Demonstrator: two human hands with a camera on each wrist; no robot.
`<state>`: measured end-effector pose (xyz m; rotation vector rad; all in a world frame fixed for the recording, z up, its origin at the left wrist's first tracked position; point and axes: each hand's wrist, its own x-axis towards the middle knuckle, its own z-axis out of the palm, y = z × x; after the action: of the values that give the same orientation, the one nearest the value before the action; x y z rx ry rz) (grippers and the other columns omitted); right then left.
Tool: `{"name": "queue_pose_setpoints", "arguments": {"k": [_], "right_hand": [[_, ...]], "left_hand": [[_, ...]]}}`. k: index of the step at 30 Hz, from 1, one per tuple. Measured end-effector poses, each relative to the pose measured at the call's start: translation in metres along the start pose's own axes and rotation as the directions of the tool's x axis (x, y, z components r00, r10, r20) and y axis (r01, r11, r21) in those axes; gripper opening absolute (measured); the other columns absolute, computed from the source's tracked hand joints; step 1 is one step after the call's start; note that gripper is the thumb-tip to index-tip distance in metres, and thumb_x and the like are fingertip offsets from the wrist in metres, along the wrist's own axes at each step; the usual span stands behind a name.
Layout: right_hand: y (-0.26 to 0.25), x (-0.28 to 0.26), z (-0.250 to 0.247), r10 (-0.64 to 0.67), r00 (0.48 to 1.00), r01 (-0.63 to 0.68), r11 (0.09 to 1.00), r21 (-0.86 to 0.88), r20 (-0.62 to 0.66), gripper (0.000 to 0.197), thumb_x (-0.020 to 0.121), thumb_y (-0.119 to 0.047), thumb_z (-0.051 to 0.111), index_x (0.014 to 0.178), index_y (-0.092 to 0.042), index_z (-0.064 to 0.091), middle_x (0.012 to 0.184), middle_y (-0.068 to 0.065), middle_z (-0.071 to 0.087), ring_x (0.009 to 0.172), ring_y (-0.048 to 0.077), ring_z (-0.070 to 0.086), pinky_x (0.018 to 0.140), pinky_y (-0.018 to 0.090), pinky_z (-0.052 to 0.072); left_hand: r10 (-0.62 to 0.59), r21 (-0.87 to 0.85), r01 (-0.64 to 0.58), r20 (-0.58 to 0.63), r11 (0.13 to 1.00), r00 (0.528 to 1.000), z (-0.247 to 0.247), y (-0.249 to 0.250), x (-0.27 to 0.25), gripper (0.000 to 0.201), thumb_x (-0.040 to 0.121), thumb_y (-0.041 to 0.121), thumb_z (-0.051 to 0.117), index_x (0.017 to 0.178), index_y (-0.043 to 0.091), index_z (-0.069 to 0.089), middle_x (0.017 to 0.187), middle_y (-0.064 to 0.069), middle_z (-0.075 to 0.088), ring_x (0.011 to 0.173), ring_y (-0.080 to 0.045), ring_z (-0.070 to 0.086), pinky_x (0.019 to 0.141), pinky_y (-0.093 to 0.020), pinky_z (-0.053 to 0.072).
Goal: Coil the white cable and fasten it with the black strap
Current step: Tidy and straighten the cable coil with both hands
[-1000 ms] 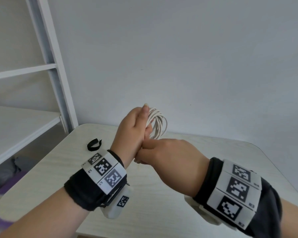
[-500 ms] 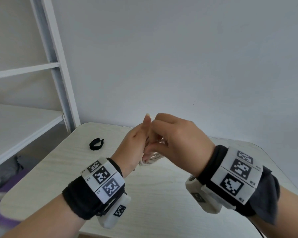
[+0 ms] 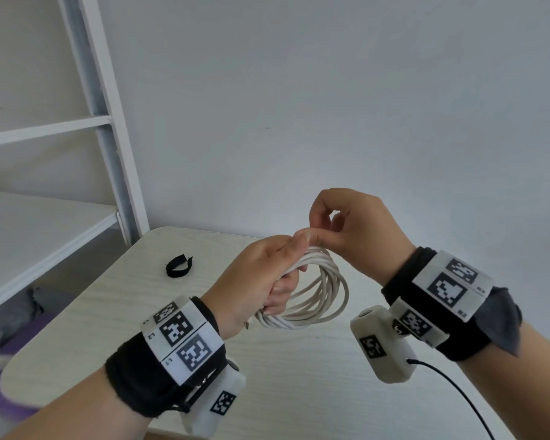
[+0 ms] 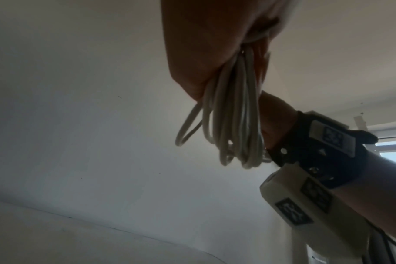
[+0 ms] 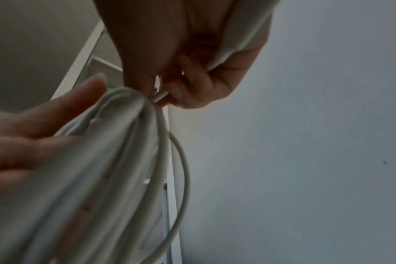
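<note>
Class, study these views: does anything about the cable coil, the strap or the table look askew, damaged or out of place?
Little stands out. In the white cable coil held by the left hand, one loop sags apart from the bundle. The right hand pinches at the coil's top. The black strap lies unused on the table.

Black fabric wristbands (image 3: 140, 379) with white checker-code marker plates (image 3: 185, 341); white camera housings (image 3: 385, 347) beneath; thin black lead (image 3: 451, 389), perhaps the camera's.
</note>
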<state>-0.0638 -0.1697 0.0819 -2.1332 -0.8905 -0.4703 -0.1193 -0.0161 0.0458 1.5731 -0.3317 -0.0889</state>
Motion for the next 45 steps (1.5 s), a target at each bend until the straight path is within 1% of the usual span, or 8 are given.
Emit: {"name": "queue_pose_setpoints", "arguments": {"k": [6, 12, 18, 24, 27, 34, 40, 45], "right_hand": [[0.01, -0.005, 0.007, 0.118, 0.993, -0.119, 0.937, 0.328, 0.023, 0.023, 0.076, -0.02, 0.07, 0.061, -0.014, 0.053, 0.039, -0.018, 0.051, 0.036, 0.001, 0.042, 0.045, 0.007, 0.033], [0.013, -0.011, 0.022, 0.183, 0.978, -0.118, 0.874, 0.471, -0.095, 0.022, 0.078, -0.024, 0.067, 0.064, -0.012, 0.056, 0.068, 0.01, 0.06, 0.063, 0.02, 0.053, 0.062, 0.031, 0.044], [0.01, -0.017, 0.029, 0.246, 0.962, -0.143, 0.821, 0.553, -0.118, 0.031, 0.086, -0.031, 0.051, 0.082, -0.004, 0.066, 0.095, 0.012, 0.071, 0.087, 0.022, 0.064, 0.083, 0.039, 0.049], [0.003, -0.022, 0.041, 0.238, 0.971, -0.196, 0.758, 0.622, 0.015, 0.016, 0.084, -0.046, 0.047, 0.086, -0.032, 0.054, 0.11, 0.007, 0.066, 0.106, 0.027, 0.059, 0.093, 0.038, 0.042], [0.003, -0.019, 0.043, 0.217, 0.976, -0.162, 0.758, 0.632, -0.01, 0.015, 0.087, -0.036, 0.043, 0.09, -0.023, 0.051, 0.102, 0.023, 0.06, 0.094, 0.033, 0.059, 0.084, 0.032, 0.043], [-0.004, -0.015, 0.056, 0.254, 0.965, -0.141, 0.714, 0.686, -0.065, 0.01, 0.09, -0.024, 0.046, 0.088, -0.015, 0.049, 0.066, -0.013, 0.054, 0.045, 0.009, 0.046, 0.049, 0.03, 0.049], [-0.011, -0.009, 0.063, 0.336, 0.935, -0.198, 0.758, 0.621, -0.111, 0.013, 0.095, -0.014, 0.042, 0.084, -0.018, 0.046, 0.069, 0.003, 0.048, 0.038, 0.004, 0.035, 0.039, 0.021, 0.032], [-0.013, -0.006, 0.07, 0.322, 0.939, -0.21, 0.816, 0.538, -0.121, 0.009, 0.095, -0.017, 0.042, 0.087, -0.016, 0.045, 0.065, -0.007, 0.051, 0.038, 0.002, 0.038, 0.039, 0.018, 0.031]], "left_hand": [[-0.009, -0.117, 0.005, -0.033, 0.993, 0.999, -0.002, 0.004, 0.001, 0.042, 0.071, 0.05, 0.058, 0.071, 0.009, 0.048, 0.042, 0.004, 0.027, 0.03, -0.006, 0.02, 0.035, -0.014, 0.022], [-0.016, -0.168, 0.007, -0.052, 0.986, 0.999, -0.004, 0.003, 0.005, 0.041, 0.073, 0.049, 0.057, 0.07, 0.01, 0.047, 0.043, 0.003, 0.024, 0.03, -0.006, 0.019, 0.036, -0.014, 0.019], [-0.003, -0.235, -0.017, -0.086, 0.972, 0.996, -0.01, 0.003, 0.012, 0.037, 0.076, 0.048, 0.057, 0.065, 0.013, 0.048, 0.042, 0.006, 0.024, 0.03, -0.005, 0.018, 0.035, -0.014, 0.019], [-0.001, -0.315, -0.035, -0.113, 0.949, 0.994, -0.018, 0.007, 0.018, 0.04, 0.077, 0.051, 0.054, 0.079, 0.011, 0.048, 0.041, 0.009, 0.024, 0.029, -0.004, 0.018, 0.034, -0.014, 0.018], [0.005, -0.318, -0.033, -0.086, 0.947, 0.996, -0.02, 0.009, 0.017, 0.04, 0.078, 0.052, 0.052, 0.073, 0.012, 0.047, 0.04, 0.009, 0.025, 0.029, -0.003, 0.018, 0.034, -0.014, 0.018], [-0.003, -0.326, -0.041, -0.134, 0.944, 0.991, -0.025, 0.008, 0.017, 0.04, 0.078, 0.051, 0.053, 0.072, 0.012, 0.048, 0.041, 0.009, 0.025, 0.029, -0.002, 0.019, 0.032, -0.014, 0.021], [0.038, -0.171, -0.09, -0.286, 0.981, 0.957, -0.023, 0.004, 0.016, 0.041, 0.076, 0.049, 0.058, 0.089, 0.01, 0.054, 0.051, 0.006, 0.039, 0.034, -0.007, 0.025, 0.035, -0.019, 0.033], [0.224, 0.172, -0.17, -0.374, 0.97, 0.9, -0.03, -0.004, 0.012, 0.022, 0.093, 0.032, 0.052, 0.111, 0.023, 0.059, 0.074, 0.001, 0.055, 0.039, -0.01, 0.04, 0.043, -0.026, 0.046]]}}
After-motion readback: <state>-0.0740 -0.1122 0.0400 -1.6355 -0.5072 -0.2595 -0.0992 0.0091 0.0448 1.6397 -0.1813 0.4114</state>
